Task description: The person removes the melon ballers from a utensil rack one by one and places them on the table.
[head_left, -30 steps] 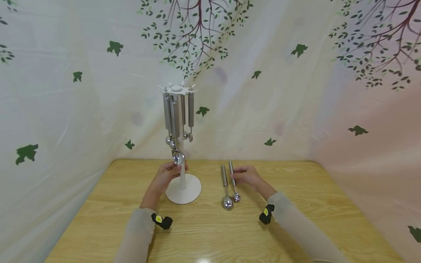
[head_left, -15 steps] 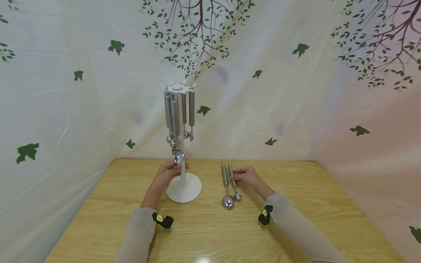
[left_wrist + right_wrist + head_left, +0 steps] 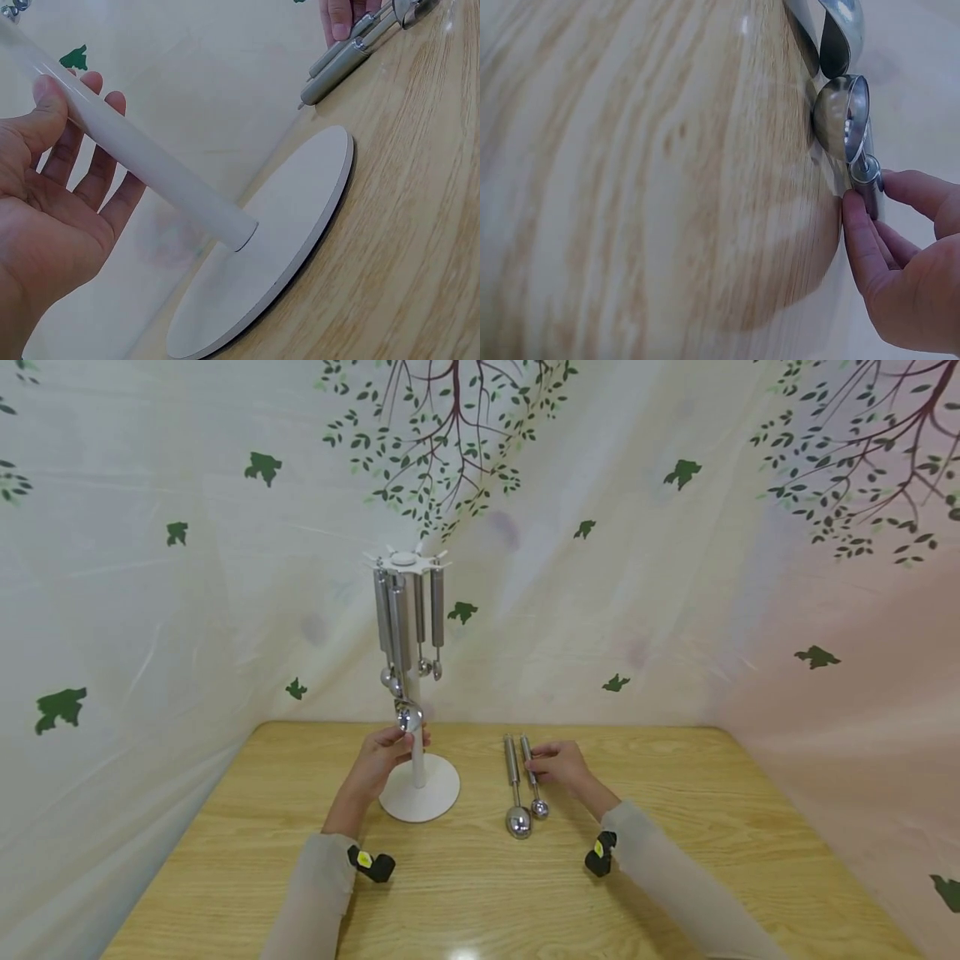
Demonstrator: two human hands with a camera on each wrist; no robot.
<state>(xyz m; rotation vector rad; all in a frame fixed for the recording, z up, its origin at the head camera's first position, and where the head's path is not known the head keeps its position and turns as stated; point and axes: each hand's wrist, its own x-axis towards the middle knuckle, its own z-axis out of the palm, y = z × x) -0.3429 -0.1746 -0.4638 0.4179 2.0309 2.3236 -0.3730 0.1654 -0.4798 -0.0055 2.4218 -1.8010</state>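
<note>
A white utensil stand stands upright on a round base [image 3: 420, 806], with several steel scoops [image 3: 400, 627] hanging from its top. My left hand [image 3: 377, 764] holds the stand's post [image 3: 150, 154], thumb on one side and fingers behind, just under a hanging scoop's bowl [image 3: 408, 717]. Right of the stand, two steel scoops lie side by side on the table. My right hand [image 3: 564, 766] pinches the handle of the smaller scoop [image 3: 539, 808] between thumb and fingers; its bowl [image 3: 831, 120] appears in the right wrist view. The larger scoop [image 3: 518, 821] lies just left of it, untouched.
The wooden table [image 3: 465, 893] has its far edge just behind the stand and the scoops. A pale cloth [image 3: 525, 652] printed with leaves and branches hangs behind and on both sides.
My right wrist has shifted slightly left, and the far handle end of the smaller scoop sits a little lower. My left hand stays on the post.
</note>
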